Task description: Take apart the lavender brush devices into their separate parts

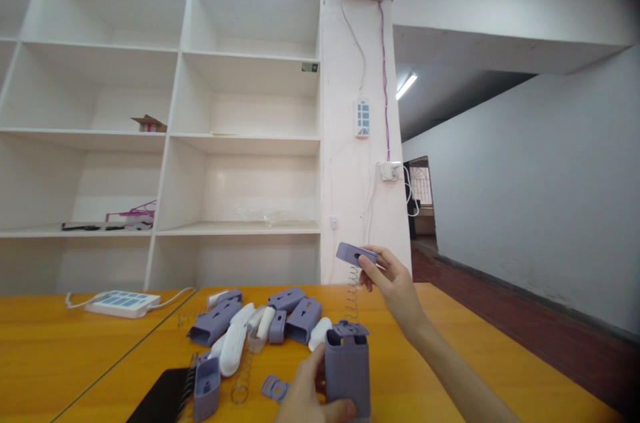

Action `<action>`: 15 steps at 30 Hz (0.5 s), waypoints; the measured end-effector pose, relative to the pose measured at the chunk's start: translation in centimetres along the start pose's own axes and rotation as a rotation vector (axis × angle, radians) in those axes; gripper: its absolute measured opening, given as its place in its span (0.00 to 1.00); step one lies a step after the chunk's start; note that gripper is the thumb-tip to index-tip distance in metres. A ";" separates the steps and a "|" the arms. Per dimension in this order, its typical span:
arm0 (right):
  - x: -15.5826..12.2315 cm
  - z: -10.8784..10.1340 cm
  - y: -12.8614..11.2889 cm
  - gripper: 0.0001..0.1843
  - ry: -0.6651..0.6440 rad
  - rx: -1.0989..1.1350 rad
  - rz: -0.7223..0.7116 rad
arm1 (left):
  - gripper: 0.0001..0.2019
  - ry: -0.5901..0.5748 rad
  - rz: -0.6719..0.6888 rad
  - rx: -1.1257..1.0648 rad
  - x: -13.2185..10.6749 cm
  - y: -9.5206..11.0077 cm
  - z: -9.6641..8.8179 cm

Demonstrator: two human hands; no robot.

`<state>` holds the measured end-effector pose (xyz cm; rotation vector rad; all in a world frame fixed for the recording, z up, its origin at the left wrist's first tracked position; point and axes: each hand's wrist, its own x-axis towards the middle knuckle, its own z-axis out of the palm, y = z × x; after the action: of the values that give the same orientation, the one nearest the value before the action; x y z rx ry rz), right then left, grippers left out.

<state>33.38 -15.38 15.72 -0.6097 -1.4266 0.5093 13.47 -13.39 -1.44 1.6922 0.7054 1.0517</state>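
Observation:
My left hand is closed around a purple-grey plastic housing, upright near the table's front. A thin slotted plate sits tilted at the housing's top opening. Above it, my right hand pinches a matching purple-grey cap between thumb and fingers. A long wire spring stretches between the cap and the plate; how its ends are fixed is hidden. Left of my left hand lies a small purple-grey ring-shaped part.
More purple-grey housings, white rounded parts and a loose spring lie on the orange table. A purple-grey cup stands beside a black notebook. A power strip rests further left, before white shelves.

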 end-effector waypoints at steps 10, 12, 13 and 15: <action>0.3 0.9 0.4 0.19 0.002 -0.040 0.007 | 0.50 0.002 0.022 0.009 0.0 0.2 0.1; 0.2 0.6 0.5 0.19 0.002 -0.049 0.013 | 0.50 0.000 0.020 0.004 -0.1 0.3 0.2; 0.2 0.4 0.5 0.19 0.000 -0.053 0.015 | 0.50 -0.002 0.019 0.005 -0.1 0.4 0.2; 0.0 0.2 0.5 0.19 -0.005 -0.060 0.020 | 0.50 0.002 0.012 0.014 -0.2 0.7 0.2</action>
<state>33.19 -14.98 15.36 -0.6717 -1.4464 0.4849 13.52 -13.93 -0.87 1.7088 0.7064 1.0592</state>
